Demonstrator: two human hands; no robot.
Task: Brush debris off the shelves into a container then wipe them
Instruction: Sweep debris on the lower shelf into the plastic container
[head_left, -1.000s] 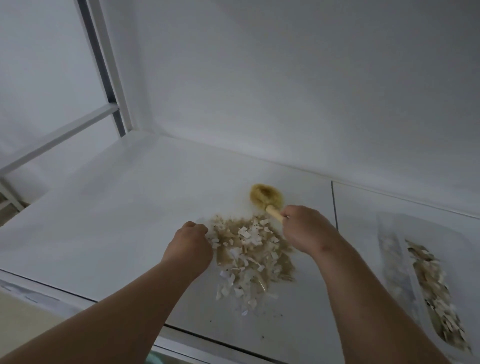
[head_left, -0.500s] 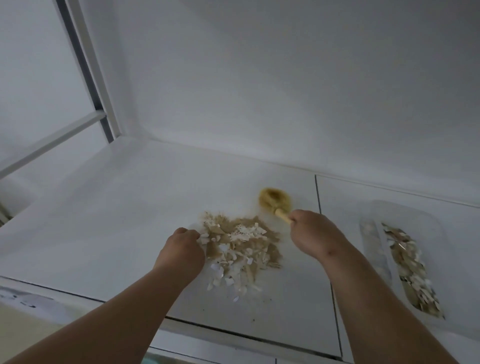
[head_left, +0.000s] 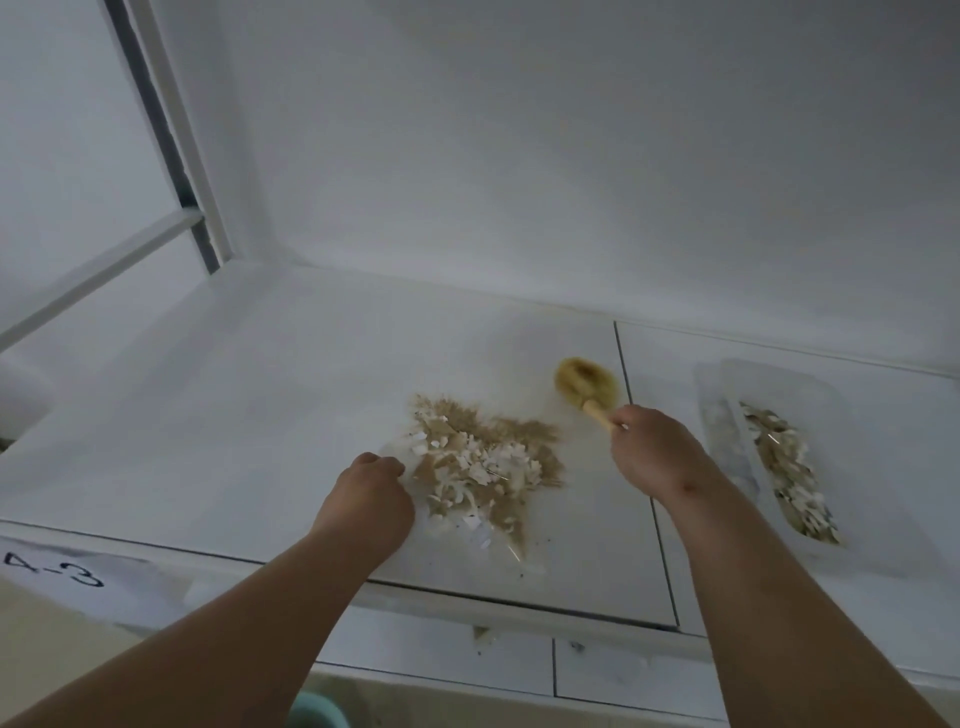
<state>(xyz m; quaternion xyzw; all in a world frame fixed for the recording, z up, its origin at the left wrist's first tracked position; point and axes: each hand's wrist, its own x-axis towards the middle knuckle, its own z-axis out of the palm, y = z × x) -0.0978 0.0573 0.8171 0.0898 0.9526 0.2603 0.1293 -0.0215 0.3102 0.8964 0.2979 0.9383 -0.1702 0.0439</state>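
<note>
In the head view, the right hand (head_left: 652, 449) is curled round the wooden handle of a small brush (head_left: 586, 384). The yellow bristle head touches the white shelf (head_left: 249, 415), just behind and to the right of a pile of debris (head_left: 480, 462). The left hand (head_left: 371, 499) is curled at the left edge of the pile. It looks like it pinches the rim of something clear and flat under the crumbs, but that thing is too faint to be sure of, so I cannot tell what the fingers hold.

The pile is brown dust mixed with white flakes. It sits in the middle of the shelf, between the two hands. A few specks lie loose near the front edge, and a little bit has dropped onto the ledge below.

To the right, well apart from the pile, is a clear container (head_left: 810, 395) with a strip of the same bits inside. So some debris looks already collected.

I think the brushing is only partly done. The big pile has yet to go into a container. I see no cloth anywhere, so the wiping looks not started.

A paper label (head_left: 57, 569) with writing is stuck on the front at the lower left.
</note>
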